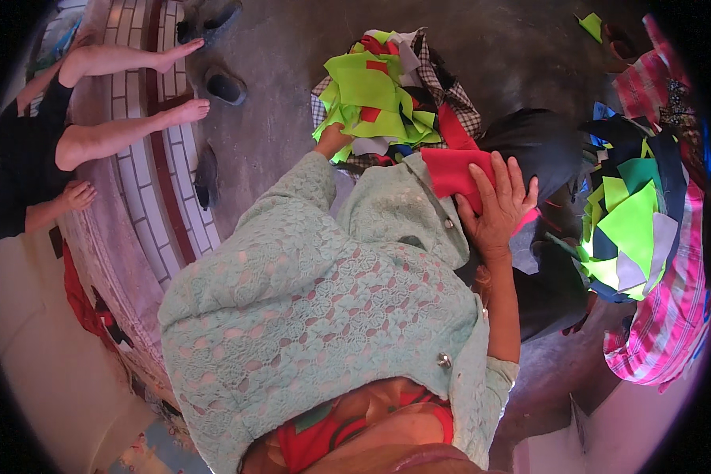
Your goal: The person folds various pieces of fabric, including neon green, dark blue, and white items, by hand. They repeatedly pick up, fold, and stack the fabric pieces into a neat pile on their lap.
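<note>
My right hand (498,193) lies with stretched fingers on a piece of red cloth (446,172) spread over my dark-trousered knee (533,142). The cloth shows on both sides of the hand. My left hand (334,140) reaches to the near left edge of a heap of fabric scraps (363,83), mostly neon yellow-green with some red and grey pieces. Its fingers are hidden among the scraps, so what they touch or hold cannot be made out. The heap rests on a black-and-white checked cloth (442,75).
At right, a second heap of neon, grey and green scraps (628,225) sits by a pink checked cloth (660,347). Another person (55,142) sits at left with bare legs towards me. Dark shoes (225,85) stand on the floor (284,47). One green scrap (591,27) lies far right.
</note>
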`<action>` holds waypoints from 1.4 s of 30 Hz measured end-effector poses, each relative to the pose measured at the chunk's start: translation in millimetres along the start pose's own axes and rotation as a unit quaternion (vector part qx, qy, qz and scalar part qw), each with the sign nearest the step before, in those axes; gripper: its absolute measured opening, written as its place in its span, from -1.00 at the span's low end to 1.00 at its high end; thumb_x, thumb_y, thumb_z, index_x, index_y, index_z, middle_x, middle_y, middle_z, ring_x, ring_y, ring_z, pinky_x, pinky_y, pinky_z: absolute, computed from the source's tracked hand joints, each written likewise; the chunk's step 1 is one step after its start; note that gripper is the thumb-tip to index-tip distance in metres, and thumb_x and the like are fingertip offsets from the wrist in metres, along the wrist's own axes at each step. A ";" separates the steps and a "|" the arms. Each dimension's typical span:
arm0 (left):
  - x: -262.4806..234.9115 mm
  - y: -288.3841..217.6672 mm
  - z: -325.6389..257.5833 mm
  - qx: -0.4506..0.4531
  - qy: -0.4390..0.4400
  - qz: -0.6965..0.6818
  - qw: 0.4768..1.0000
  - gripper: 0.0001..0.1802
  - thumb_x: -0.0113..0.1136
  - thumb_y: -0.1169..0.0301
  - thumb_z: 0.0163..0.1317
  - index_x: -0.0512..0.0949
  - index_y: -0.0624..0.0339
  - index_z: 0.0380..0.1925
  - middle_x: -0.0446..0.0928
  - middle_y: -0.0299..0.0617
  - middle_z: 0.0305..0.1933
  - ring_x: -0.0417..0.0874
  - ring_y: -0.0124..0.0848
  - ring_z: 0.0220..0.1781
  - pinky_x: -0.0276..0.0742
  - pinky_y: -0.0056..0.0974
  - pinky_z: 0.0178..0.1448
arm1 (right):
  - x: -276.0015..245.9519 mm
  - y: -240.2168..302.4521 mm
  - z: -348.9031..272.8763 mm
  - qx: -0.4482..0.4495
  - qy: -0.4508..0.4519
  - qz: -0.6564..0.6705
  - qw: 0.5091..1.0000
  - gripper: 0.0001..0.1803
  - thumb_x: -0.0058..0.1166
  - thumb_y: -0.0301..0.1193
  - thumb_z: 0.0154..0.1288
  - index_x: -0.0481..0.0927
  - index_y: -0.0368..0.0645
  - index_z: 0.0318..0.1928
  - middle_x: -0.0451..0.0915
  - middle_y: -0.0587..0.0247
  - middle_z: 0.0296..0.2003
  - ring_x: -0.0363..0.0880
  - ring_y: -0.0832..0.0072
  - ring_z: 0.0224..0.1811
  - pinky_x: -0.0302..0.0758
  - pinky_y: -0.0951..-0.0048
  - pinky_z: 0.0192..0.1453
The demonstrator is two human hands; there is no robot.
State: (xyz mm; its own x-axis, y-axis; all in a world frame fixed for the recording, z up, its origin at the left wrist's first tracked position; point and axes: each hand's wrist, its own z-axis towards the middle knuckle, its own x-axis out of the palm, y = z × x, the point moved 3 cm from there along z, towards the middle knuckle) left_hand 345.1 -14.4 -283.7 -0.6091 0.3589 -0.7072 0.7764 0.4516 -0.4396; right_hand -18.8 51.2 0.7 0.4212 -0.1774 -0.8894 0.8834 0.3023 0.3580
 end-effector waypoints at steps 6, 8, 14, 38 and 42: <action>35.6 -32.6 -19.7 0.158 -0.026 0.033 0.987 -0.19 0.43 0.18 -0.23 0.35 0.20 0.08 0.34 0.04 0.15 0.38 -0.08 0.17 0.37 -0.12 0.18 | 5.0 -3.7 -1.0 -0.003 -0.005 -0.003 1.000 -0.48 0.17 -0.04 -0.01 0.53 0.23 0.03 0.35 0.33 0.21 0.19 0.28 0.28 -0.17 -0.09 0.32; 44.6 -55.8 -26.5 0.205 -0.037 0.073 0.975 -0.15 0.43 0.13 -0.21 0.29 0.14 0.12 0.25 0.01 0.20 0.30 -0.06 0.22 0.36 -0.09 0.18 | 5.8 -3.7 -0.4 -0.006 0.003 -0.006 1.000 -0.48 0.15 -0.02 -0.01 0.53 0.23 0.04 0.36 0.32 0.20 0.20 0.27 0.27 -0.18 -0.09 0.32; 60.1 -107.5 -22.0 0.236 0.005 0.174 0.956 -0.19 0.40 0.02 -0.22 0.34 0.15 0.04 0.26 -0.06 0.16 0.30 -0.09 0.18 0.37 0.01 0.07 | 8.4 -6.1 -3.3 -0.001 -0.005 -0.022 1.000 -0.49 0.11 0.01 0.02 0.52 0.25 0.04 0.37 0.31 0.19 0.20 0.28 0.27 -0.20 -0.07 0.33; -53.4 -62.1 46.4 0.183 -0.049 -0.306 0.933 -0.70 -0.17 0.47 0.24 0.48 0.22 -0.08 0.43 -0.32 -0.59 0.35 -0.58 -0.59 0.27 -0.37 -0.51 | 4.1 -1.5 -0.8 -0.013 -0.019 -0.015 1.000 -0.49 0.14 -0.03 0.01 0.52 0.24 0.04 0.35 0.32 0.20 0.20 0.29 0.28 -0.15 -0.08 0.32; -74.9 -95.1 39.1 0.188 -0.020 -0.420 0.887 -0.73 -0.11 0.42 0.30 0.49 0.23 -0.08 0.54 -0.32 -0.40 0.46 -0.61 -0.43 0.39 -0.42 -0.36 | 4.0 -3.5 -1.5 -0.021 -0.012 -0.012 1.000 -0.48 0.15 -0.05 0.01 0.50 0.24 0.06 0.33 0.32 0.22 0.19 0.29 0.29 -0.14 -0.08 0.31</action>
State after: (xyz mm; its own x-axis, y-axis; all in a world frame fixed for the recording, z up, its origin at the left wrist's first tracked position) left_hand 323.2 -116.2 -210.6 -0.9983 -0.0078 -0.0572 0.0537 0.2389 -0.9696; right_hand -20.5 50.8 -4.6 0.4052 -0.2078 -0.8903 0.8844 0.3359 0.3241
